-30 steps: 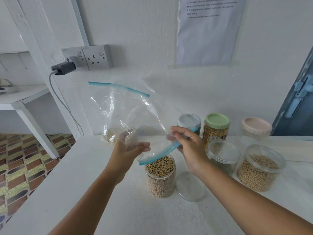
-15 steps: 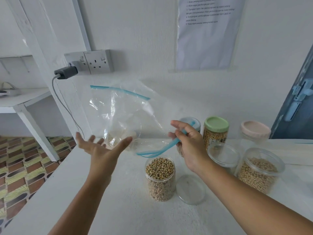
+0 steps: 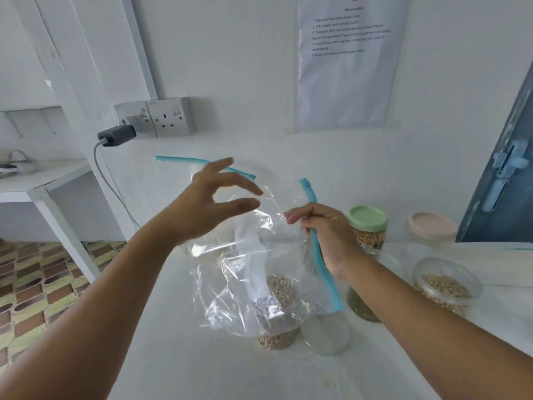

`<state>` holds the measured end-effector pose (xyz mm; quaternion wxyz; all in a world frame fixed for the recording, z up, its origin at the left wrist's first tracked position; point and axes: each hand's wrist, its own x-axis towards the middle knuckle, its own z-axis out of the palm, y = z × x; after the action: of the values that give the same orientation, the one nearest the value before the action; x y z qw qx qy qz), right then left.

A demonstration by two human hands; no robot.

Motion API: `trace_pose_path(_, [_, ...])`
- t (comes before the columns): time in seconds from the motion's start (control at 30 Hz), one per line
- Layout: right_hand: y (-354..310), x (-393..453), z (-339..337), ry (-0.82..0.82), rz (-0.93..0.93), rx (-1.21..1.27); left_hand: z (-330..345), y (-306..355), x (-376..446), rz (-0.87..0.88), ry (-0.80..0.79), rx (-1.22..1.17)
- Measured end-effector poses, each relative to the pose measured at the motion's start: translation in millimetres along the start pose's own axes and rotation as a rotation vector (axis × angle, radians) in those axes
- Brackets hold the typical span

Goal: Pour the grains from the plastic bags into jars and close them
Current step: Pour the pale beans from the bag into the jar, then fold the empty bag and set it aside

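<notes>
My right hand grips the blue zip strip of a clear, empty-looking plastic bag. The bag hangs crumpled in front of an open jar of pale grains on the white table. My left hand hovers above the bag with fingers spread and holds nothing. The jar's clear lid lies flat just right of it. A second clear bag with a blue zip leans against the wall behind my left hand.
A green-lidded jar and a pink-lidded jar stand at the back right. An open jar of beans and a jar of green grains sit by my right arm. A charger hangs from the wall socket.
My left hand let go of the bag's bottom and rose with fingers spread. My right hand turned the zip edge upright, and the bag dropped down in front of the jar.
</notes>
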<state>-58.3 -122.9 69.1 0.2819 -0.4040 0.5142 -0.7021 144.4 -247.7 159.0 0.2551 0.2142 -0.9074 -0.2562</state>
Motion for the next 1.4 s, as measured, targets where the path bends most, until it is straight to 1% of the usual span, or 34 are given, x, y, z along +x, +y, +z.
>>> trace_pose_path(0.1, [-8.6, 0.3, -1.0, -0.089, -0.020, -0.062, -4.1, 14.3, 28.6, -0.029, -0.248, -0.217])
trace_pose_path(0.2, [-14.7, -1.1, -4.9, -0.160, -0.025, -0.104, -5.8, 15.5, 49.3, -0.099, -0.466, -0.223])
trace_pose_path(0.27, [-17.8, -1.4, -8.2, -0.185, -0.016, -0.124, -5.6, 10.4, 58.7, -0.116, -0.541, -0.210])
trace_pose_path(0.33, [-20.0, -1.1, -11.9, -0.199, -0.007, -0.158, -4.3, 6.9, 62.1, -0.109, -0.575, -0.183])
trace_pose_path(0.4, [-20.8, -1.8, -16.1, -0.224, 0.010, -0.211, -4.0, 2.9, 62.3, -0.109, -0.520, -0.178])
trace_pose_path(0.5, [-20.3, -4.0, -22.7, -0.218, -0.017, -0.344, -6.0, -7.8, 58.5, -0.137, -0.354, -0.275])
trace_pose_path(0.6, [-17.5, -4.3, -31.8, -0.104, -0.091, -0.481, -10.3, -19.9, 53.8, -0.197, -0.165, -0.382])
trace_pose_path(0.67, [-11.8, -6.5, -34.6, -0.026, -0.141, -0.561, -14.1, -26.2, 49.9, -0.230, -0.043, -0.494])
trace_pose_path(0.73, [-4.8, -11.0, -32.8, 0.076, -0.159, -0.564, -17.7, -30.4, 45.6, -0.244, 0.057, -0.643])
trace_pose_path(0.8, [-0.6, -16.7, -24.7, 0.164, -0.107, -0.414, -21.3, -30.4, 41.6, -0.260, 0.123, -0.809])
trace_pose_path(0.87, [3.4, -21.5, -14.8, 0.169, -0.017, -0.143, -26.0, -25.9, 38.3, -0.261, 0.164, -0.899])
trace_pose_path(0.9, [5.3, -22.8, -10.7, 0.140, 0.020, -0.011, -29.0, -22.4, 37.2, -0.253, 0.179, -0.924])
trace_pose_path(0.97, [4.9, -24.7, -3.4, 0.045, 0.092, 0.157, -36.3, -15.3, 34.7, -0.231, 0.202, -0.979])
trace_pose_path(1.07, [-1.9, -22.1, 3.4, -0.118, 0.195, 0.306, -45.8, -8.3, 32.1, -0.196, 0.241, -1.053])
trace_pose_path(1.1, [-5.0, -20.1, 3.8, -0.153, 0.229, 0.367, -47.3, -8.1, 32.1, -0.199, 0.272, -1.072])
trace_pose_path(1.17, [-12.1, -17.0, 4.8, -0.168, 0.267, 0.453, -49.7, -11.0, 31.3, -0.220, 0.329, -1.081])
trace_pose_path(1.23, [-17.7, -13.6, 6.2, -0.141, 0.253, 0.437, -53.0, -18.5, 25.3, -0.249, 0.322, -1.056])
trace_pose_path(1.27, [-19.8, -11.6, 6.1, -0.119, 0.232, 0.407, -55.0, -23.3, 19.1, -0.267, 0.280, -1.049])
trace_pose_path(1.4, [-25.9, -2.7, 1.4, -0.030, 0.119, 0.252, -55.2, -38.6, -14.7, -0.297, -0.061, -0.983])
